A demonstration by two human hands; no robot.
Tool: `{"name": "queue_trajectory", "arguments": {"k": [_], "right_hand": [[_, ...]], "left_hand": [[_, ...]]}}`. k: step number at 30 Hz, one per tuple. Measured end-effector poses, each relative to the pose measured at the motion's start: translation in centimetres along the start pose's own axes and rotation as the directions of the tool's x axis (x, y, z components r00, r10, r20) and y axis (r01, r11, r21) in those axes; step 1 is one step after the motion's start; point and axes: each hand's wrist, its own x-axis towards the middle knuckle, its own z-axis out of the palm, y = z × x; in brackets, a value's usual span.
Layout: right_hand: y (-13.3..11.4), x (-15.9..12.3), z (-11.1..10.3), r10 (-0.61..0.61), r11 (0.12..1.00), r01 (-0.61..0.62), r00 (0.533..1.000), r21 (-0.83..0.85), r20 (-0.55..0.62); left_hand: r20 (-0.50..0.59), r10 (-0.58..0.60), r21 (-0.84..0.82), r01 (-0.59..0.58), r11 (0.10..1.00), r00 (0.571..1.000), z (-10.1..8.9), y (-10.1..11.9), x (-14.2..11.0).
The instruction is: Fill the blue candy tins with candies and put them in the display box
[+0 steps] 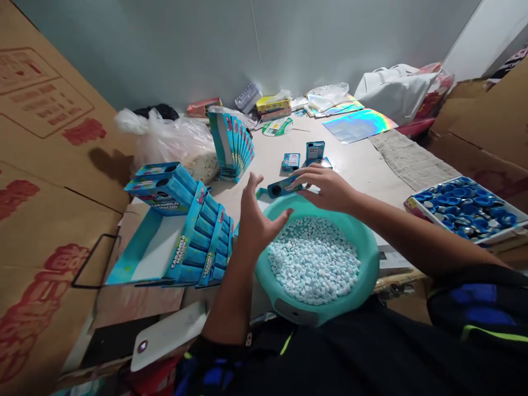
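My left hand [262, 220] is over the left rim of a teal basin [371, 258], thumb and fingers spread, holding nothing. The basin contains many small pale blue and white candies [315, 261]. At its far rim, the fingers and thumb of my right hand [325, 188] close around the right end of a small blue candy box [280, 188]. That box lies tilted, and my fingers partly cover it. Behind it are another small blue box [291, 161] and an upright one [315, 150] with a further box at its foot.
Left of the basin are blue display trays [198, 236] with candy boxes and a fan of flat blue cartons [233, 146]. A white tray [480, 239] of blue-and-metallic pieces stands right. A white phone-like object [169, 333] lies low left. Large cardboard boxes [53, 165] flank the table.
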Motion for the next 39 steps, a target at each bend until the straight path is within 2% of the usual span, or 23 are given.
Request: {"name": "queue_trajectory", "arguments": {"k": [2, 4, 5, 7, 8, 10, 11, 12, 14, 16, 18, 21, 23, 25, 29, 32, 34, 36, 39], "right_hand": [[-1.9, -1.4, 0.3, 0.040, 0.989, -0.040, 0.999, 0.143, -0.002], [-2.4, -2.8, 1.1, 0.219, 0.940, -0.208, 0.976, 0.272, -0.010], [-2.1, -3.4, 1.7, 0.335, 0.900, -0.324, 0.942, 0.291, 0.013], [-0.9, -4.5, 2.7, 0.522, 0.823, -0.548, 0.833, 0.148, 0.182], [-0.3, -4.9, 3.2, 0.576, 0.794, -0.608, 0.761, 0.020, 0.297], [0.5, -5.4, 4.2, 0.610, 0.769, -0.611, 0.618, -0.186, 0.496], [0.5, -5.5, 4.7, 0.593, 0.781, -0.580, 0.569, -0.233, 0.570], [0.2, -5.5, 5.2, 0.565, 0.799, -0.548, 0.544, -0.247, 0.621], [-1.0, -5.2, 6.3, 0.508, 0.839, -0.483, 0.527, -0.251, 0.681], [-2.6, -4.7, 7.5, 0.418, 0.888, -0.412, 0.544, -0.202, 0.727], [-4.3, -4.4, 8.7, 0.281, 0.930, -0.360, 0.581, -0.068, 0.764], [-6.0, -4.7, 10.0, 0.080, 0.954, -0.277, 0.600, 0.112, 0.796], [-6.3, -5.3, 10.2, 0.018, 0.957, -0.243, 0.590, 0.157, 0.807], [-6.3, -6.1, 9.7, -0.017, 0.959, -0.226, 0.562, 0.173, 0.827], [-6.2, -7.6, 7.4, -0.024, 0.950, -0.263, 0.479, 0.169, 0.878], [-6.4, -8.1, 5.3, 0.030, 0.935, -0.333, 0.412, 0.120, 0.911], [-6.2, -8.1, 4.0, 0.059, 0.936, -0.342, 0.384, 0.083, 0.921], [-5.6, -8.0, 2.8, 0.073, 0.946, -0.318, 0.395, 0.062, 0.916], [-3.6, -7.9, 1.4, 0.182, 0.962, -0.267, 0.477, -0.056, 0.860]], "left_hand": [[0.154, -0.139, -0.223, 0.172, 0.960, 0.978, 1.0, -1.1, 0.6], [0.262, -0.260, -0.310, 0.336, 0.889, 0.929, 1.6, -2.2, 0.3], [0.283, -0.319, -0.321, 0.403, 0.857, 0.905, 1.7, -2.8, 0.0], [0.287, -0.428, -0.346, 0.509, 0.788, 0.857, 1.9, -3.8, -0.6], [0.294, -0.469, -0.369, 0.551, 0.748, 0.833, 1.9, -4.3, -0.9], [0.312, -0.513, -0.407, 0.600, 0.689, 0.800, 1.9, -4.9, -1.1], [0.313, -0.518, -0.409, 0.605, 0.683, 0.796, 1.9, -5.0, -1.1], [0.319, -0.511, -0.399, 0.602, 0.692, 0.798, 1.9, -5.0, -1.1], [0.355, -0.471, -0.352, 0.582, 0.733, 0.808, 1.8, -4.8, -1.2], [0.396, -0.423, -0.292, 0.548, 0.784, 0.815, 1.7, -4.4, -1.3], [0.429, -0.392, -0.227, 0.517, 0.825, 0.814, 1.7, -4.0, -1.6], [0.441, -0.376, -0.151, 0.480, 0.864, 0.815, 1.6, -3.7, -2.0], [0.437, -0.371, -0.136, 0.468, 0.873, 0.819, 1.5, -3.6, -2.1], [0.445, -0.361, -0.141, 0.462, 0.876, 0.819, 1.4, -3.5, -2.1], [0.466, -0.337, -0.118, 0.435, 0.892, 0.818, 1.3, -3.3, -1.9], [0.461, -0.319, -0.113, 0.412, 0.904, 0.828, 1.2, -3.2, -1.8], [0.463, -0.293, -0.114, 0.384, 0.916, 0.837, 1.3, -3.2, -1.7], [0.469, -0.267, -0.098, 0.350, 0.932, 0.842, 1.4, -3.2, -1.8], [0.485, -0.248, -0.058, 0.314, 0.948, 0.839, 1.5, -3.1, -1.9]]}}
